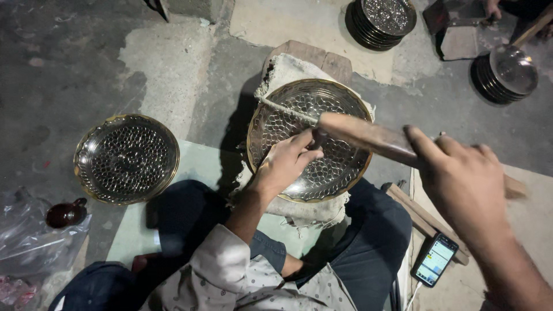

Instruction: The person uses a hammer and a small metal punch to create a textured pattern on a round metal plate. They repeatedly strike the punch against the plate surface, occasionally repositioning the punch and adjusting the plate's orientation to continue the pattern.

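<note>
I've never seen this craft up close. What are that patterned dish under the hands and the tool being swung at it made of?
The dish looks like polished metal, perhaps brass or plated: mirror-bright, with a golden rim and a dimpled honeycomb pattern. The tool in the right hand looks like wood: matt, brown and worn. The left hand rests on the dish, which sits on frayed, pale cloth.

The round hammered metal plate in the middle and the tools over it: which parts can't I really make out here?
All in the head view:
- Round hammered metal plate: its centre is covered by the left hand and the wooden mallet.
- Small tool in the left hand: hidden by its fingers.
- Wooden mallet: blurred; its grip is covered by the right hand.
- Worker's hand at top right: cut off by the edge.
- Phone screen: too small.
</note>
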`<action>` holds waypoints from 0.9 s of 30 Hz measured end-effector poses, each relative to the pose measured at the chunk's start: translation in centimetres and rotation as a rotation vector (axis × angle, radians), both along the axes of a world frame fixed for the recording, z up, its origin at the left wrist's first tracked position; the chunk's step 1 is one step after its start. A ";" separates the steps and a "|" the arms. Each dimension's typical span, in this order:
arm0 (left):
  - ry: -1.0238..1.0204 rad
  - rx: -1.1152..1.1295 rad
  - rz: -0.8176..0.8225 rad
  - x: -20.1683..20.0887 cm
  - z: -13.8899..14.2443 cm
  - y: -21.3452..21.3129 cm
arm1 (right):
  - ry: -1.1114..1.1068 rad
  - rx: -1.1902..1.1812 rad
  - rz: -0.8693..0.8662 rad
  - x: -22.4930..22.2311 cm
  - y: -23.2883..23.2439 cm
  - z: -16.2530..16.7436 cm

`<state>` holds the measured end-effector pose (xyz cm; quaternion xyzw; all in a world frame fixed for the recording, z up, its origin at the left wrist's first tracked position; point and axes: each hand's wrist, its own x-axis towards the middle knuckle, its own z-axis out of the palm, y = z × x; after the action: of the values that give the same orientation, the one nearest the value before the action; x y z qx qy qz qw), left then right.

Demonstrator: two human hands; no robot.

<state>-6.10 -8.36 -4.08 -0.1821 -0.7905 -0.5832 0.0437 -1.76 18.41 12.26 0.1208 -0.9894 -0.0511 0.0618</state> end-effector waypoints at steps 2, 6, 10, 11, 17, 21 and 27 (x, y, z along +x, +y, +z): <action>0.022 0.095 0.027 0.2 0.1 0.1 | 0.045 0.287 -0.079 1.2 0.7 -0.7; -0.167 0.150 0.000 0.2 0.4 -0.1 | -0.007 -0.305 -0.189 4.7 2.3 -3.4; -0.156 0.016 -0.222 -0.5 0.3 0.1 | 0.050 -0.695 -0.074 8.3 3.3 -7.2; -0.038 -0.003 -0.231 -0.7 0.0 0.1 | 0.008 -0.723 -0.128 8.5 3.6 -8.0; 0.164 0.035 -0.280 -0.8 -1.8 -0.1 | -0.106 -0.628 -0.311 8.2 5.8 -9.5; 0.058 0.079 -0.304 -0.7 -2.1 0.0 | -0.036 -0.892 -0.172 6.5 5.9 -9.4; 0.073 0.042 -0.279 0.1 -1.7 -0.3 | -0.030 -0.473 -0.074 4.5 4.3 -6.5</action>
<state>-5.96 -8.64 -5.80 -0.3104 -0.7430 -0.5930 -0.0051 2.71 22.68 5.76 0.0672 -0.9785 0.1815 0.0715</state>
